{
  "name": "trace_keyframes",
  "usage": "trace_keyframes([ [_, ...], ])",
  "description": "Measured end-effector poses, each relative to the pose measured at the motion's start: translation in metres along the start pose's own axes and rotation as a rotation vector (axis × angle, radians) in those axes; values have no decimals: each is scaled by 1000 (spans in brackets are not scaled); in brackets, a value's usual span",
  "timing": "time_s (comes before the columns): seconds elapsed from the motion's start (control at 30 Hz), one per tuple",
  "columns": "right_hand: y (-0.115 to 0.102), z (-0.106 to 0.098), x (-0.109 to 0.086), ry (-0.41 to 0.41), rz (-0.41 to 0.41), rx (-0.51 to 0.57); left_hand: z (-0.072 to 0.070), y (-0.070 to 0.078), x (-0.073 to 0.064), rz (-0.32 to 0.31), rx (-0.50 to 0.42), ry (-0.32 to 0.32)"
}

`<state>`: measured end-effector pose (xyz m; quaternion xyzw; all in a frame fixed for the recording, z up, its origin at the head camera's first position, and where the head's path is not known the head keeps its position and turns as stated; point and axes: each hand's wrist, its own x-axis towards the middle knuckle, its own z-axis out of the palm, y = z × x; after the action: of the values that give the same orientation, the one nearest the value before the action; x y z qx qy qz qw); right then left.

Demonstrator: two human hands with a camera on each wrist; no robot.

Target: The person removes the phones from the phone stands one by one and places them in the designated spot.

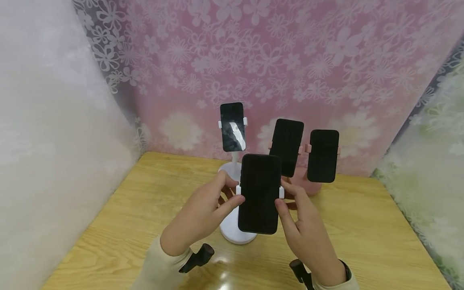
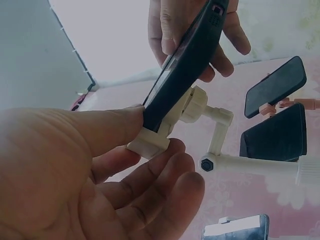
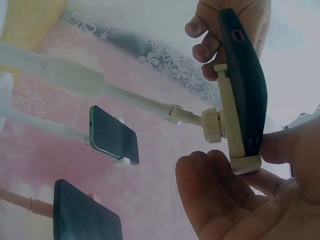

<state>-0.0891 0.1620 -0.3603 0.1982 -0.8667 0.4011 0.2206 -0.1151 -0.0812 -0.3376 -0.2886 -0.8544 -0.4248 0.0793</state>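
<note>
A black smartphone stands upright, slightly tilted, in the white clamp of a phone stand. Behind it, the stand's jointed arm leads down to a round white base on the table. At the phone's left edge my left hand pinches phone and clamp, thumb in front and fingers behind. My right hand grips the opposite side the same way, its thumb on the phone's edge and its index finger against the clamp in the right wrist view. The screen is dark.
Another white stand holds a phone with a bright reflection behind the near one. To the right, two dark phones, one tilted and one nearly upright, sit in pink holders. Flowered pink fabric hangs behind the wooden table.
</note>
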Motion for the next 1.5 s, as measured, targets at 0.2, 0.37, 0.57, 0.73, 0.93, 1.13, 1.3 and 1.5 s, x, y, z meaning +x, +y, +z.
trace_keyframes([
  [0.2, -2, -5, 3, 7, -1, 101, 0, 2, 6, 8, -10, -6],
  [0.37, 3, -3, 2, 23, -14, 270, 1, 1, 5, -10, -59, -20],
  [0.57, 9, 0, 4, 25, -53, 487, 2, -3, 3, -18, -109, -7],
  [0.73, 12, -7, 4, 14, -69, 539, 4, -2, 7, 26, -123, -11],
  [0.93, 11, -9, 0, 16, -49, 562, 1, -1, 3, -10, -111, -52],
  [1.13, 12, -4, 4, -2, -59, 609, -4, -1, 1, -6, -73, -60],
  [1.3, 14, -3, 6, -5, -70, 637, -4, 1, 1, -26, -76, -75],
  [1.5, 14, -1, 4, 23, -99, 619, -2, 2, 0, -32, -47, -73],
])
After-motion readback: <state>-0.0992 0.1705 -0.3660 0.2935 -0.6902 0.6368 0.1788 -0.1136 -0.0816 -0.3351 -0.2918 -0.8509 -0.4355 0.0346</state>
